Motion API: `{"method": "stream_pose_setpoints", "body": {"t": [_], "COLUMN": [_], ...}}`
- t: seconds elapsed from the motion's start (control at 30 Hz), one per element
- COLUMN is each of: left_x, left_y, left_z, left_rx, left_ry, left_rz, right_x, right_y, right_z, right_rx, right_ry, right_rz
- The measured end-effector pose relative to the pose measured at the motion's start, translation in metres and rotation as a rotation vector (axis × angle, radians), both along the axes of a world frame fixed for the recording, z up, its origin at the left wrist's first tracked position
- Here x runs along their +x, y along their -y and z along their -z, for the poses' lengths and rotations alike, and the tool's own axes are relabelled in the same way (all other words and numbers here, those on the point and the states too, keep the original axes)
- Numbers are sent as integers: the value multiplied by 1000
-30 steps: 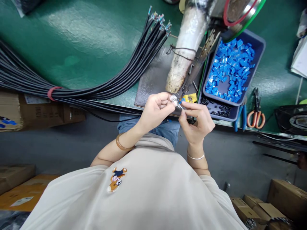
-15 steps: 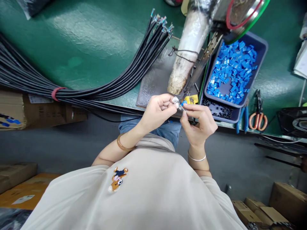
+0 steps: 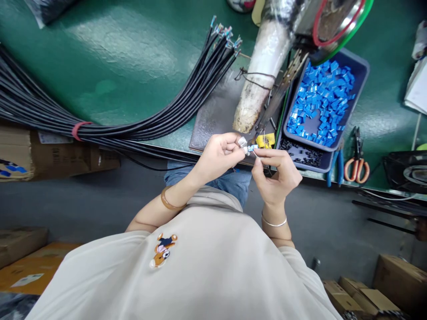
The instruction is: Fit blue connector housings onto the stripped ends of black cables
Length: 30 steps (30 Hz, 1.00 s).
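Observation:
My left hand [image 3: 218, 155] is curled shut on the end of a black cable, whose small metal connector [image 3: 242, 142] shows at my fingertips. My right hand [image 3: 275, 171] pinches a small blue part [image 3: 252, 147] and its thin wires right against that connector. Both hands meet just over the front edge of the green table [image 3: 133, 53], close to a yellow piece [image 3: 265, 141]. A bundle of black cables [image 3: 160, 115], tied with a red band [image 3: 79, 128], fans out across the table to my left.
A dark tray [image 3: 357, 66] full of small blue parts stands at the right, a tray of black bits below it. A plastic-wrapped machine arm [image 3: 263, 62] hangs over a metal plate. Orange-handled scissors [image 3: 356, 162] and blue pliers lie at the right edge. Cardboard boxes sit on the floor.
My hands stay together at the connector; my right fingers have shifted slightly, and the blue part now shows more plainly between the two hands.

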<state>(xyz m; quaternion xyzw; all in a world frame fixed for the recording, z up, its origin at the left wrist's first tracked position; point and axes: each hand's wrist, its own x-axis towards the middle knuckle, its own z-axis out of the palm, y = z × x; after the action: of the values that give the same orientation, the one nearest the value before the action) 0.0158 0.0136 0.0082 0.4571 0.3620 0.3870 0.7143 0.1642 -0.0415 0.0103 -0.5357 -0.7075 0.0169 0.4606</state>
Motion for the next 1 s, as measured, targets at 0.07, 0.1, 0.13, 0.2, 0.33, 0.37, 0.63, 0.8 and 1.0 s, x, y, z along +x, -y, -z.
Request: {"method": "stream_pose_setpoints", "body": {"t": [0.07, 0.1, 0.13, 0.2, 0.33, 0.37, 0.63, 0.8, 1.0], "left_x": [-1, -1, -1, -1, -1, -2, -3, -4, -5], "left_y": [1, 2, 2, 3, 3, 3, 4, 7, 10], "left_z": [-1, -1, -2, -2, -1, 0, 2, 0, -2], "left_rx": [-8, -10, -9, -2, 18, 21, 32, 32, 94], "left_ry": [-6, -8, -8, -5, 9, 14, 14, -13, -103], "left_rz": [2, 3, 4, 6, 4, 5, 26, 39, 52], "right_x": [0, -1, -1, -2, -2, -3, -5, -4, -6], "right_y": [1, 2, 2, 3, 4, 5, 9, 11, 5], "right_z": [-1, -2, -2, -2, 0, 0, 3, 5, 2], "right_rx": [-7, -5, 0, 11, 30, 37, 31, 49, -200], "right_ry": [-21, -20, -9, 29, 116, 132, 102, 55, -210], "right_rz": [3, 2, 1, -2, -11, -13, -19, -10, 41]}}
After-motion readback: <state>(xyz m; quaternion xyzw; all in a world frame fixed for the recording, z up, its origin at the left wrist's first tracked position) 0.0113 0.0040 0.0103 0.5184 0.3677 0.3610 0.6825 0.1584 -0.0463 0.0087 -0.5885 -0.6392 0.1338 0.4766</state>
